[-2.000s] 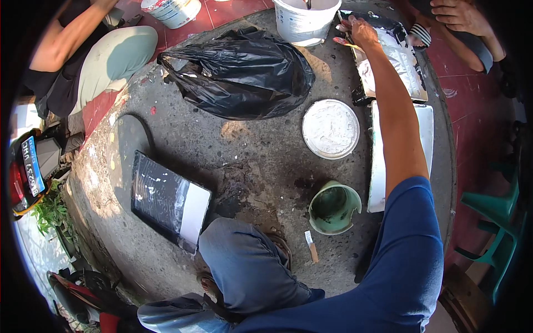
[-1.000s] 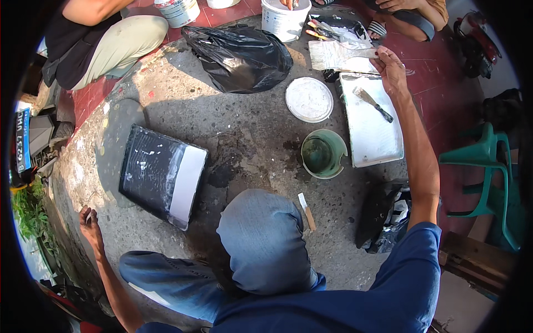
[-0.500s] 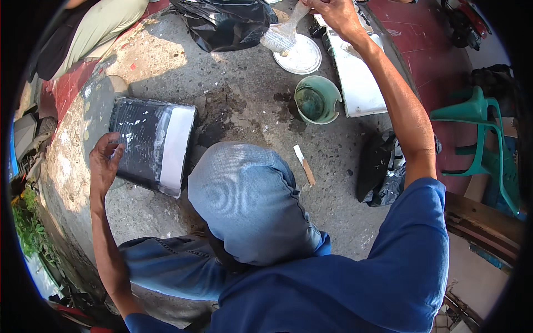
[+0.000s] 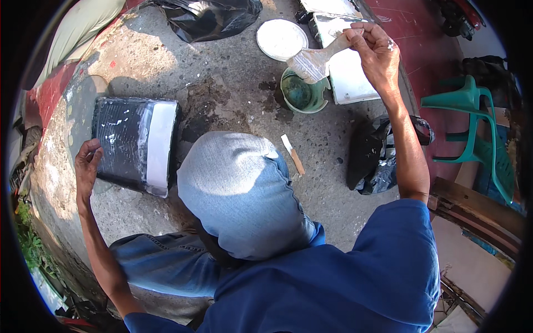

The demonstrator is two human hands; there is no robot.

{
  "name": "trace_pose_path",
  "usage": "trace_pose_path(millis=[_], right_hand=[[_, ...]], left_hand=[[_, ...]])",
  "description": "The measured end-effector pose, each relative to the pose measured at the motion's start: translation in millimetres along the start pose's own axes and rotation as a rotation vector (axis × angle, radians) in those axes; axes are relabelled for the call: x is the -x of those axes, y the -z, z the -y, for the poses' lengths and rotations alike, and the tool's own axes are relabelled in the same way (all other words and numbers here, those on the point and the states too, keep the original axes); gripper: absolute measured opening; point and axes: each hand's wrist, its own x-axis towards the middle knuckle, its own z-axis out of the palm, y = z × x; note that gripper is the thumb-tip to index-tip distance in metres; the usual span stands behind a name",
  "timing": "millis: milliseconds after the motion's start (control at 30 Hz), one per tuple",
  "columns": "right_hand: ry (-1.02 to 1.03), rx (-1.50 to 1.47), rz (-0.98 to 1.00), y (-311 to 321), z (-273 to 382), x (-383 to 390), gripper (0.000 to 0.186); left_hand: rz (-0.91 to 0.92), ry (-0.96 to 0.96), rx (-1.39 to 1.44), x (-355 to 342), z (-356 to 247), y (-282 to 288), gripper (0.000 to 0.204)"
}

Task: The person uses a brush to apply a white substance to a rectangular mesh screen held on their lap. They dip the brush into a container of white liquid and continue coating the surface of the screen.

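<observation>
My right hand (image 4: 378,53), with white smears on it, is closed round the handle of a wide paintbrush (image 4: 311,65). The brush's whitened bristles hang over the rim of a green plastic tub (image 4: 321,104), which has a broken edge and a dark, wet-looking inside. Beyond the tub is a round lid (image 4: 282,40) covered in white paint. My left hand (image 4: 88,158) is beside the left edge of a black rectangular panel (image 4: 123,141). Its fingers are loosely curled, thumb apart, nothing seen in them. One white strip (image 4: 161,144) runs down the panel's right side, with white streaks beside it.
White-painted blocks (image 4: 351,77) stand behind the tub. A scraper with a wooden handle (image 4: 297,161) lies on the concrete (image 4: 239,108) near my knee. Black plastic bags lie at the far side (image 4: 214,19) and right (image 4: 366,155). A green chair (image 4: 472,100) stands at far right.
The paintbrush has come from over the white lid toward me, to above the green tub. My left hand has drawn slightly back, its fingers no longer over the panel. The whole view has shifted a little.
</observation>
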Motion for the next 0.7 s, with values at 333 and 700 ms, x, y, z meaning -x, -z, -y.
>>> trace_pose_path(millis=[333, 700], right_hand=[[-0.169, 0.050, 0.020, -50, -95, 51, 0.022], [-0.166, 0.148, 0.100, -79, -115, 67, 0.022]], left_hand=[[0.021, 0.002, 0.009, -10, 3, -6, 0.025], [0.045, 0.055, -0.022, -3, 12, -3, 0.026]])
